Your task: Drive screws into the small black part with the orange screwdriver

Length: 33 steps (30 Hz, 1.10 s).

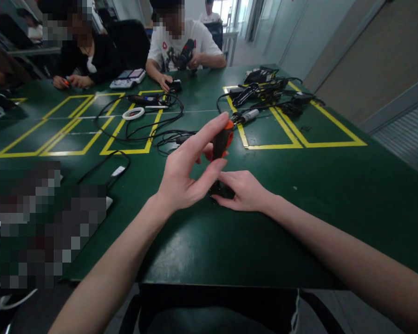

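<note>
My left hand [186,169] is raised over the table in front of me, closed round a screwdriver [224,141] with a black and orange handle. The handle stands nearly upright, its index finger lying by the top and its thumb lower down. The screwdriver's shaft and tip are hidden. Just below, my right hand [249,192] rests on the green table [299,241], with thumb and fingers closed on a small dark object [223,189]. Fingers cover much of that object, so its kind cannot be made out.
Black cables [163,132] and a white ring [133,113] lie ahead. A heap of black devices and cords [278,93] is at the far right, among yellow tape outlines. Blurred-out items [55,232] lie at left. Several people sit opposite, one person [186,46] holding a dark tool.
</note>
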### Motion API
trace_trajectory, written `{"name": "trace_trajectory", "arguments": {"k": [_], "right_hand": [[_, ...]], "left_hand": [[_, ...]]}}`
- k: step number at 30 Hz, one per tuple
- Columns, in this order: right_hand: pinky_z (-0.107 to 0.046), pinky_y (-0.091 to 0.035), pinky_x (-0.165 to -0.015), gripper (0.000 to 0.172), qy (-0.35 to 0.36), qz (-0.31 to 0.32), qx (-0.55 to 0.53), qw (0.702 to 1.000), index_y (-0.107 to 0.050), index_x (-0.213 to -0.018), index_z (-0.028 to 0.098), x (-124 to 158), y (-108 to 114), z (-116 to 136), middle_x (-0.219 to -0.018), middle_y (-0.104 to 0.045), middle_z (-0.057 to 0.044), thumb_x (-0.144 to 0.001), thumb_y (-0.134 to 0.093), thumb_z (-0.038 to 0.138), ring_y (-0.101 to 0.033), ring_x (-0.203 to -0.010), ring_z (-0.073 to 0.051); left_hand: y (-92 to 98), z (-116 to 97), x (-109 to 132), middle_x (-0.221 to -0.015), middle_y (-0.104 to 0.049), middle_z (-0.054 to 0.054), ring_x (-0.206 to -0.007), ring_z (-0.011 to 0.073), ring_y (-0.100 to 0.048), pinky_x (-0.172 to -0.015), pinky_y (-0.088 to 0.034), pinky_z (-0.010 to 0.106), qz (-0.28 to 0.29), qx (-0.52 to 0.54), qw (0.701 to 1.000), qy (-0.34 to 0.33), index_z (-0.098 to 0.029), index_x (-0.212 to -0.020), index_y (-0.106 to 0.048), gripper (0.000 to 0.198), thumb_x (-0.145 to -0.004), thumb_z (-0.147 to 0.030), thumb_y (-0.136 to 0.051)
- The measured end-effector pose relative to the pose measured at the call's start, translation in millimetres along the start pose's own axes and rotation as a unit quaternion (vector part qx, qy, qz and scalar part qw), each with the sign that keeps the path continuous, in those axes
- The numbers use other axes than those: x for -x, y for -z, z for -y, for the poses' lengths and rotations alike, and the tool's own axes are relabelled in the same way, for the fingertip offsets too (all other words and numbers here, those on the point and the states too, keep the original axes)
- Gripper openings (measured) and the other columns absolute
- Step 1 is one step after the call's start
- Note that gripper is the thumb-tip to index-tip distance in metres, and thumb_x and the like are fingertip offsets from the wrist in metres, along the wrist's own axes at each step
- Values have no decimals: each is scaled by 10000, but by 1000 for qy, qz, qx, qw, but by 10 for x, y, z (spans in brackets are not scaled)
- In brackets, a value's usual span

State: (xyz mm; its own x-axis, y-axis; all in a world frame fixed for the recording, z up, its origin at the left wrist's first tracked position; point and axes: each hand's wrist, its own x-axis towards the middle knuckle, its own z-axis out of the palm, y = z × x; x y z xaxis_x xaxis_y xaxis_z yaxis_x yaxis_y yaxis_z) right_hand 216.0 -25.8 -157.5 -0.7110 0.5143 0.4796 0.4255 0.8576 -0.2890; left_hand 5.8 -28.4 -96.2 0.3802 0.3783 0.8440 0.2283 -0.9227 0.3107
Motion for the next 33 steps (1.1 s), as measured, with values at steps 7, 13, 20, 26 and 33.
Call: {"name": "trace_trajectory", "arguments": {"k": [7,13,20,26,33], "right_hand": [[-299,-475,-660,231,39,12,25,999,-623,-1088,157,-19,59,-56,-897,-766,-89,-993,-582,362,-718,-766,-213],[-305,-504,-688,299,48,22,34,998,-613,-1207,128,-15,67,-55,-945,-772,-112,-1014,-580,354,-734,-814,-228],[-316,-522,-717,307,27,39,21,999,-614,-1223,124,-8,68,-6,-985,-771,-127,-1030,-565,356,-740,-859,-240],[-323,-522,-732,308,3,53,31,998,-641,-1198,137,3,67,2,-985,-771,-126,-1050,-550,392,-735,-862,-234],[-331,-522,-725,305,12,46,18,999,-633,-1193,124,16,69,-1,-1026,-776,-140,-1057,-538,380,-749,-882,-250]], "left_hand": [[-20,-50,-19,-1584,-563,54,-1134,234,-768,-879,-701,391,-3,0,1000,11,-393,-1639,-332,595,-1089,-267,-522],[43,56,-6,-1549,-590,55,-1105,224,-758,-860,-691,378,-13,-20,1000,7,-400,-1644,-302,741,-1015,-343,-690],[42,18,5,-1587,-562,84,-1071,210,-767,-767,-673,312,-6,-24,1000,19,-363,-1652,-314,680,-1049,-314,-624],[5,-17,-13,-1525,-625,55,-919,166,-773,-733,-657,324,-12,-46,999,-3,-392,-1646,-323,666,-1055,-235,-587],[-2,63,18,-1602,-538,64,-1081,212,-740,-870,-648,389,-14,-68,998,-1,-408,-1673,-218,784,-1028,-365,-662]]}}
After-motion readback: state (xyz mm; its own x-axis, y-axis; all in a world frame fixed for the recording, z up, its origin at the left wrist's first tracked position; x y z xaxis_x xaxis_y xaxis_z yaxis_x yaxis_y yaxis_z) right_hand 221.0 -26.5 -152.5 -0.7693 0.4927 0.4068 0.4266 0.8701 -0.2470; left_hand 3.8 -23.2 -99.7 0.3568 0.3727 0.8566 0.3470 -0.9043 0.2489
